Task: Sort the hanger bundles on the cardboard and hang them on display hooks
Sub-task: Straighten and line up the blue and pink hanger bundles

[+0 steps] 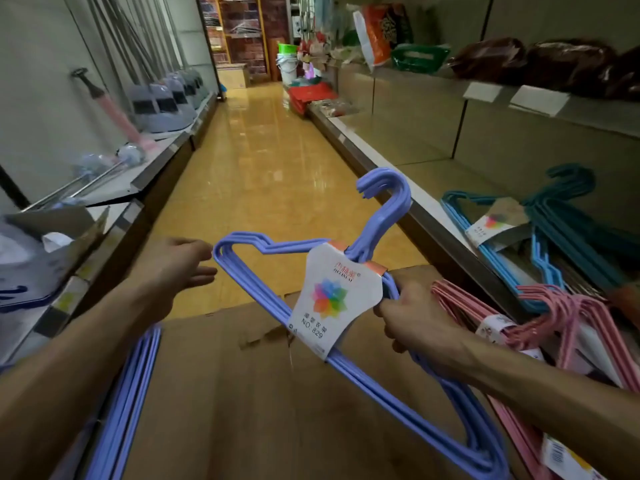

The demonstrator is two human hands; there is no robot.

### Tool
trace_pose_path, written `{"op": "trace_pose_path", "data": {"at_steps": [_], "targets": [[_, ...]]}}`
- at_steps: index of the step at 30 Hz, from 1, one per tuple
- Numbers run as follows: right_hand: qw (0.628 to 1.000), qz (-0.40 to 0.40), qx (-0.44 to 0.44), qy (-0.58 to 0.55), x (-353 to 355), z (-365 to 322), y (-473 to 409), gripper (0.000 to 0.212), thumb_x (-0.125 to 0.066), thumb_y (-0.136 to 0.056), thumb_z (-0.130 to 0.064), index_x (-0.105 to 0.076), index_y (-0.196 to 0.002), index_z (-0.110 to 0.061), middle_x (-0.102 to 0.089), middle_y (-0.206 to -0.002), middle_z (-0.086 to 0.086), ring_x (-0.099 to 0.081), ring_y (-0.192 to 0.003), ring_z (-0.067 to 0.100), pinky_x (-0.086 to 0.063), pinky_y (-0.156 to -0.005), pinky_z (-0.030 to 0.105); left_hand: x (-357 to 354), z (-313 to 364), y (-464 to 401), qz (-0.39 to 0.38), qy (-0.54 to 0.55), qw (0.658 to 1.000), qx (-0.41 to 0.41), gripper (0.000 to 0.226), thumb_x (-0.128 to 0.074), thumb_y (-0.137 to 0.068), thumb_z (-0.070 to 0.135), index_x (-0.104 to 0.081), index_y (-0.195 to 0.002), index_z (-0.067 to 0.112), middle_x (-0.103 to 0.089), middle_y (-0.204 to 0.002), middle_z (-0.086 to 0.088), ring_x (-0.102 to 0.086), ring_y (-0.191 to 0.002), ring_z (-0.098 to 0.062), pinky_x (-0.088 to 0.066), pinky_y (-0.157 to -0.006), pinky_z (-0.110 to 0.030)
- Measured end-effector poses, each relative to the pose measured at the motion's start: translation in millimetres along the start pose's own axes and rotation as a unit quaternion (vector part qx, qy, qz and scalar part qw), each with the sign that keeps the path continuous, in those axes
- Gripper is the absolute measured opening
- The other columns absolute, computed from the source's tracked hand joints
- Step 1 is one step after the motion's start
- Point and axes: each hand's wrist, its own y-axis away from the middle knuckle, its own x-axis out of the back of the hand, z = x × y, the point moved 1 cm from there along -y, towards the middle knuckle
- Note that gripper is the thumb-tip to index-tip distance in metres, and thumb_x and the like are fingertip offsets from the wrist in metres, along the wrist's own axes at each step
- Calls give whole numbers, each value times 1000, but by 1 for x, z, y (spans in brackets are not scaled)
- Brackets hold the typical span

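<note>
A: Why is the purple hanger bundle hanging in the air above the cardboard?

B: Likely being lifted out for sorting; the right hand is gripping its shoulder beside the label, fingers curled round the bars.

A: And the left hand?

B: It is reaching toward the bundle's far corner, fingers loosely straight, holding nothing. Pink bundles are lying at the right

Hanger bundles around the cardboard

One bundle is held above the cardboard – the right hand on it, the left hand just to its left. A second bundle lies at the cardboard's left edge, a third at its right – a fourth on the shelf beyond.
</note>
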Motion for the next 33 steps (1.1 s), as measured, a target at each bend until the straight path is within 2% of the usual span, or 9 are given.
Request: {"op": "trace_pose_path", "data": {"at_steps": [2, 5, 8, 16, 20, 22, 26, 30, 33], "targets": [[999, -12, 26, 19, -6, -2, 2, 18, -49, -94, -9, -62, -93, -22, -47, -63, 2, -36, -53, 16, -30, -49, 29, 4, 5, 6, 8, -32, 998, -52, 27, -51, -100, 9, -58, -126, 2, -62, -118, -16, -65, -95, -30, -51, -87, -38], [995, -10, 47, 84, -17, 3, -2, 12, -55, -95, -14, -59, -102, -22, -61, -84, -2, -53, -64, 11, -37, -46, 20, -5, 12, 18, -30, -52, 992, -115, 18, -50, -101, 14, -66, -110, 10, -70, -111, -9, -68, -95, -21, -54, -86, -33], [989, -9, 60, 134, -32, 8, -5, 15, -60, -92, -19, -56, -106, -24, -61, -90, -6, -59, -76, 10, -50, -59, 29, -24, 20, 28, -88, -43, 982, -163, 25, -51, -101, 25, -71, -106, 11, -74, -104, -5, -71, -97, -19, -55, -92, -34], [989, 3, 50, 141, -49, 8, 6, 16, -64, -91, -18, -51, -94, -27, -57, -84, -8, -55, -71, 9, -41, -53, 19, -56, 21, 32, -200, 20, 976, -87, 65, -41, -94, 64, -70, -108, 7, -76, -102, -6, -72, -98, -17, -53, -96, -35], [989, 1, 50, 141, -53, 6, 9, 16, -66, -91, -23, -51, -96, -26, -58, -86, -7, -58, -74, 10, -49, -58, 23, -66, 27, 42, -246, -6, 964, -101, 60, -40, -93, 66, -66, -118, 18, -72, -112, -2, -69, -104, -12, -50, -98, -30], [989, -5, 46, 143, -54, 4, 11, 19, -68, -90, -29, -52, -99, -25, -59, -88, -8, -59, -76, 10, -51, -60, 23, -70, 31, 43, -243, 5, 964, -112, 61, -43, -92, 67, -65, -123, 20, -69, -120, -1, -67, -109, -12, -48, -103, -34], [991, -23, 33, 130, -58, 2, 18, 33, -73, -85, -37, -52, -107, -24, -61, -94, -6, -62, -83, 11, -60, -74, 32, -77, 27, 46, -186, 36, 978, -92, 69, -59, -69, 80, -71, -105, 23, -69, -119, 1, -63, -114, -18, -44, -107, -43], [991, -74, 15, 107, -62, 4, 22, 49, -80, -73, -38, -51, -111, -25, -63, -99, -4, -66, -86, 13, -62, -73, 37, -81, 19, 51, -115, 39, 987, -108, 42, -66, -89, 47, -71, -99, 7, -71, -104, -14, -67, -102, -24, -52, -86, -33], [988, -116, 10, 101, -65, 3, 23, 62, -82, -68, -39, -47, -118, -27, -61, -105, -5, -65, -91, 14, -61, -77, 38, -76, 13, 46, -78, 76, 990, -94, 32, -69, -89, 37, -71, -99, 6, -71, -105, -19, -68, -101, -28, -53, -86, -41]]}}
